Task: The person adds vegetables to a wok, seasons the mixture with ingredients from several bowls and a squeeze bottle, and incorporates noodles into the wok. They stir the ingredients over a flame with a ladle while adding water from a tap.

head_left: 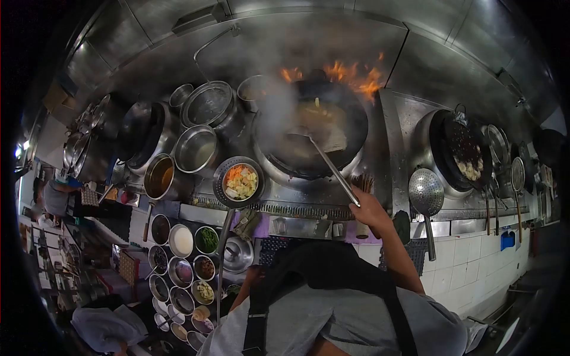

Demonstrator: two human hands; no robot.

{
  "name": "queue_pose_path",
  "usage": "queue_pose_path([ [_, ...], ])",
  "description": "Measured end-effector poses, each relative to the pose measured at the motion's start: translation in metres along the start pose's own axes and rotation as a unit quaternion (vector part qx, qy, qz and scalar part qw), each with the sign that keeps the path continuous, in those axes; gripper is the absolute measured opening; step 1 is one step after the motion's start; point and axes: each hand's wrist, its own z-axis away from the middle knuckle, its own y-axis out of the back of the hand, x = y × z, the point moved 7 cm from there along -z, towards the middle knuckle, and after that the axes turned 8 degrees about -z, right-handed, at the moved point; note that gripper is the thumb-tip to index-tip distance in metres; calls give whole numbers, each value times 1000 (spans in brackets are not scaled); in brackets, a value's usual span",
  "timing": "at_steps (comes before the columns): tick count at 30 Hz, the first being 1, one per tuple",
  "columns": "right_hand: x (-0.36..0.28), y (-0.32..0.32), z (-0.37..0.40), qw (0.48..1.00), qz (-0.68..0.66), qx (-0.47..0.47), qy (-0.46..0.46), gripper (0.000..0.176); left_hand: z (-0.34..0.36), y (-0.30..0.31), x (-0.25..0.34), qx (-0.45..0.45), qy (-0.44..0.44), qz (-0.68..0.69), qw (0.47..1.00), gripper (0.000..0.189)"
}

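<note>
My right hand (369,207) is wrapped around the end of a long metal ladle (332,166). The ladle's bowl sits inside a large black wok (355,113), partly veiled by steam. Pale liquid and a whitish piece of food (333,141) show in the wok. Flames (356,76) rise behind its far rim. Low at my left side is my left hand (255,274), in shadow beside a lidded metal pot (238,254); its fingers are not clear. A perforated skimmer (218,188) holding chopped orange and pale vegetables (240,182) rests left of the wok.
Several ingredient bowls (180,240) stand at the lower left. Metal pots (196,149) and a pan of brown liquid (159,177) are left of the wok. Another wok (440,151) and a perforated ladle (426,193) are at right. A person (110,326) is at lower left.
</note>
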Motion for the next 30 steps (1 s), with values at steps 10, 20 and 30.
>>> queue_pose_path([
  [10, 5, -4, 6, 996, 7, 4, -90, 62, 14, 42, 67, -41, 181, 152, 971, 18],
  [20, 17, 7, -2, 973, 41, 133, -181, 56, 5, 47, 75, 37, 113, 274, 954, 21],
  [30, 30, -14, -11, 962, 101, 252, -12, 37, 2, 1, -9, 8, 161, 221, 962, 27],
])
